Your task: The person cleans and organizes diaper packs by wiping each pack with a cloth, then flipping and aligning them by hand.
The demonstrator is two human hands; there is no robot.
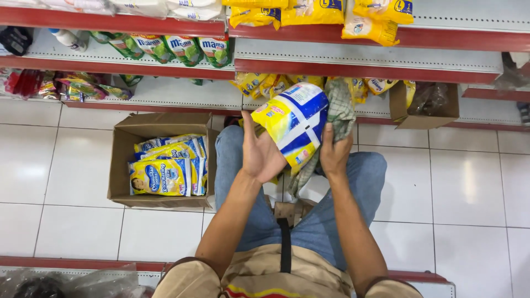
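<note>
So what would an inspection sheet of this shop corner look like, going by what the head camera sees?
Surface: white tiled floor, glossy, between red-edged shelves.
Job's things: a yellow, white and blue soft pack held up at knee level; a checked cloth against its right side.
Clutter: an open cardboard box on the floor at the person's left, with similar yellow packs inside; a smaller brown box on the bottom shelf.
Grippers: left hand supports the pack from below; right hand grips the cloth.
Cables: nothing seen.
Surroundings: shelves with green pouches and more yellow bags above.
</note>
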